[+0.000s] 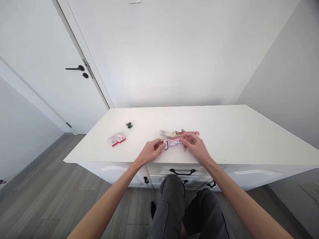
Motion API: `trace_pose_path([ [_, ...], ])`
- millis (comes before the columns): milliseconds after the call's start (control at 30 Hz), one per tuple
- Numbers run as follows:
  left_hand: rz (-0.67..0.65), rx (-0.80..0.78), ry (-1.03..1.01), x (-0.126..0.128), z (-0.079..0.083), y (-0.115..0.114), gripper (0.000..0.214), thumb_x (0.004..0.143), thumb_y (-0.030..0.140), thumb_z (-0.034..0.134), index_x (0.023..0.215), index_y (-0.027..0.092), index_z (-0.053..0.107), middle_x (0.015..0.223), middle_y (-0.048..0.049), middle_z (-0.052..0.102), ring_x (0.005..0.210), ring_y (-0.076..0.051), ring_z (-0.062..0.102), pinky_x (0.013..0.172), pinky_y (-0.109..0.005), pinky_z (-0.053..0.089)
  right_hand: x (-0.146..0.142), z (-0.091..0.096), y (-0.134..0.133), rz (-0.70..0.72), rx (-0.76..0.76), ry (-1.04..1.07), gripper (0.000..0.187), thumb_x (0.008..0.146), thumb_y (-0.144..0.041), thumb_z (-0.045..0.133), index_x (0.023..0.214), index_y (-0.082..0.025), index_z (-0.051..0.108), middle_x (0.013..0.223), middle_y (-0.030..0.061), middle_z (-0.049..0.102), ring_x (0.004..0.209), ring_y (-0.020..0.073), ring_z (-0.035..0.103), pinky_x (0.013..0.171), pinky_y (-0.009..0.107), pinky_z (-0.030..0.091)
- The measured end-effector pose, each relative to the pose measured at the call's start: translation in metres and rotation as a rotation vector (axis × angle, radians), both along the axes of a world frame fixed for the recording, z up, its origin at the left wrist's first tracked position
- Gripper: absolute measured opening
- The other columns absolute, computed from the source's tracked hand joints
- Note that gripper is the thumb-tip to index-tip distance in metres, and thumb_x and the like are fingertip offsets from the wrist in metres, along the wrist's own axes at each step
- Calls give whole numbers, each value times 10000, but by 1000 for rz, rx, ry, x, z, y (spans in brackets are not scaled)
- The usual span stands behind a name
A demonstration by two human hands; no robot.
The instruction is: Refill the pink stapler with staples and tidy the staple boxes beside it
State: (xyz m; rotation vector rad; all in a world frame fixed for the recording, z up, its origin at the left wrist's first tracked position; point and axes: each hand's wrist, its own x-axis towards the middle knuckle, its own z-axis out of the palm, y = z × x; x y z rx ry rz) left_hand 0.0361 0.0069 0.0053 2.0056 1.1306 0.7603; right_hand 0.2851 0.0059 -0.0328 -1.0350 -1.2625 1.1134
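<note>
Just above the front part of the white cabinet top, I hold a small red-and-white staple box lengthwise between both hands. My left hand pinches its left end, where a dark strip shows beside a white end. Closed on the opposite end are the fingers of my right hand. Right behind the box lies what looks like an opened stapler, cream on the left and pinkish on the right, with a bit of metal near its middle. My right hand partly covers it.
Two more red-and-white boxes lie side by side on the left of the cabinet top. Behind them sits a small black object, perhaps a clip. Drawers with black handles face my legs. A white door stands at the left.
</note>
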Motion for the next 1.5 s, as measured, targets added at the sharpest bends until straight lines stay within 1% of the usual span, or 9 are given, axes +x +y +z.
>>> trace_pose_path([
  [100, 12, -1, -1, 0, -3, 1, 392, 996, 524, 508, 1117, 201, 693, 983, -45, 766, 702, -150, 615, 652, -280, 482, 1, -1, 0, 21, -12, 12, 403, 810, -555, 810, 1011, -227, 689, 952, 54, 718, 688, 154, 597, 604, 324, 539],
  [333, -24, -14, -27, -1, -6, 3, 330, 970, 502, 588, 1065, 210, 708, 950, -33, 780, 719, -143, 619, 666, -276, 479, 3, 0, -1, 115, 5, -35, 373, 846, -537, 783, 1036, -227, 703, 921, 27, 688, 662, 144, 592, 658, 340, 527],
  [567, -86, -102, -107, -1, -6, 3, 316, 919, 499, 681, 983, 193, 726, 854, -43, 792, 821, -181, 713, 762, -302, 508, 3, 7, -7, 204, 4, -163, 351, 890, -539, 729, 1050, -227, 708, 809, 19, 688, 704, 188, 643, 760, 387, 540],
  [700, -95, -137, -105, -1, -4, 2, 302, 900, 486, 706, 977, 197, 739, 872, -39, 795, 851, -193, 724, 813, -318, 520, 3, 12, -9, 233, 1, -217, 316, 892, -510, 731, 1042, -234, 695, 863, 28, 714, 723, 188, 658, 784, 389, 541],
  [1000, -12, -89, -109, 0, -2, 1, 326, 954, 509, 616, 999, 208, 731, 864, -30, 776, 814, -181, 693, 747, -291, 492, 2, 9, -6, 200, -25, -82, 356, 852, -523, 761, 1039, -229, 687, 783, 1, 667, 674, 179, 642, 715, 380, 561],
  [1133, 148, -14, -200, -4, -3, 1, 325, 998, 491, 532, 876, 212, 643, 784, 3, 698, 715, -150, 609, 717, -283, 457, 1, 9, -6, 171, -50, -66, 381, 847, -531, 764, 1034, -211, 681, 730, -2, 651, 656, 176, 617, 664, 365, 544],
  [1300, 567, 186, -286, -18, -6, 8, 369, 1052, 422, 377, 740, 233, 434, 714, 17, 527, 698, -159, 504, 684, -296, 401, 0, 8, -8, 166, -43, -61, 388, 844, -539, 766, 1021, -203, 689, 706, -4, 638, 649, 172, 601, 641, 349, 523],
  [1400, 717, 297, -180, -37, -8, 23, 363, 1049, 406, 361, 724, 245, 357, 724, 6, 478, 712, -182, 481, 699, -325, 402, 0, 7, -8, 164, -38, -50, 362, 847, -526, 770, 998, -208, 688, 715, -5, 639, 646, 168, 596, 642, 342, 514],
  [1500, 766, 355, 31, -61, -10, 42, 329, 1028, 375, 393, 727, 244, 421, 860, -52, 557, 886, -234, 547, 850, -388, 444, 0, 5, -7, 164, -33, -55, 348, 850, -522, 769, 986, -212, 689, 721, -5, 639, 641, 165, 594, 645, 341, 508],
])
